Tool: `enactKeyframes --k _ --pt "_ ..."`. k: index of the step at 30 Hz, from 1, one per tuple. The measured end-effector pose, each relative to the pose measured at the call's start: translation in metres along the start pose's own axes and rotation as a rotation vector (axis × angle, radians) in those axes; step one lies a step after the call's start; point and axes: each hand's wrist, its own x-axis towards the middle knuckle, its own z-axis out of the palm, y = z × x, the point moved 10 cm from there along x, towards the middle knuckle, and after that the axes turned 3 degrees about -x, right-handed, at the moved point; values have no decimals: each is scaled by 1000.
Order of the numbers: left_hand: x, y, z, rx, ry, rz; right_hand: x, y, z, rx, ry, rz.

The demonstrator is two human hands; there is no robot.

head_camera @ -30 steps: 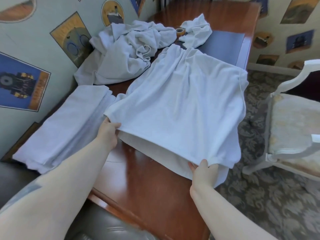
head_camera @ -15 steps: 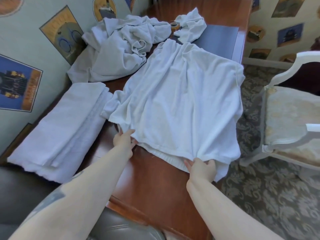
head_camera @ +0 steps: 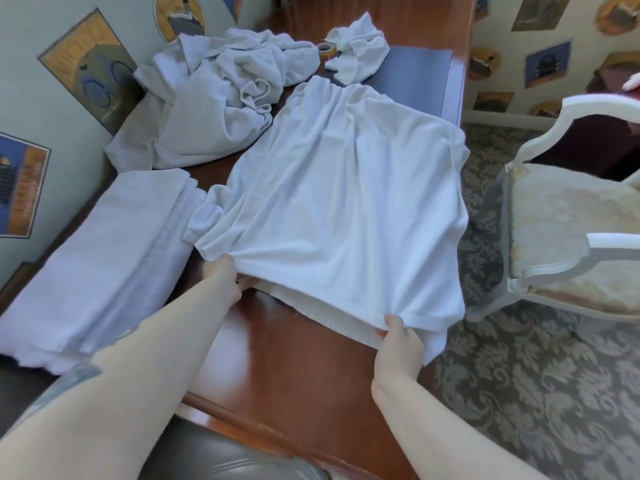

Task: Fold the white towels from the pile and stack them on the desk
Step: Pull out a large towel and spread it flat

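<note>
Brown wooden desk against a wallpapered wall. A white towel lies doubled along its right edge; the left hand and right hand each pinch a near corner. Folded towels sit at the left edge, the crumpled pile behind them.

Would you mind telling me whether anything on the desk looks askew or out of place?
The towel being folded hangs over the desk's right edge, and a roll of tape sits among the unfolded towels.
</note>
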Motion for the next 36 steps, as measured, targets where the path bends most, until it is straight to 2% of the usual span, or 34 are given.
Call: enactKeyframes --k 3,5,9,12,16,18,20,24,27,30,33,36 --pt "6 13 -3 -8 15 9 -2 -1 0 -67 7 -45" --pt "6 14 -3 -17 18 -2 -1 2 -3 -19 38 -15" --pt "-2 -4 -3 -90 43 -39 14 5 -12 353 73 118" --pt "-16 -16 0 -120 78 29 16 6 -12 437 50 180" --pt "-42 -34 8 -49 119 130 5 10 9 371 -114 214" --pt "-48 -44 20 -89 58 81 -2 13 23 372 -255 275" --pt "-54 -52 27 -113 35 23 -4 18 25 352 -323 334" --pt "-72 -58 22 -83 79 85 2 25 6 329 -340 417" --pt "-87 -68 16 -124 105 103 20 14 -25 375 -156 377" --pt "-110 -90 15 -278 177 75 41 -3 -42 375 -113 323" --pt "-141 -122 34 -408 148 -1 53 -10 -46 278 -193 403" --pt "-176 -155 55 -487 113 -86 53 -10 -38 65 -435 490"
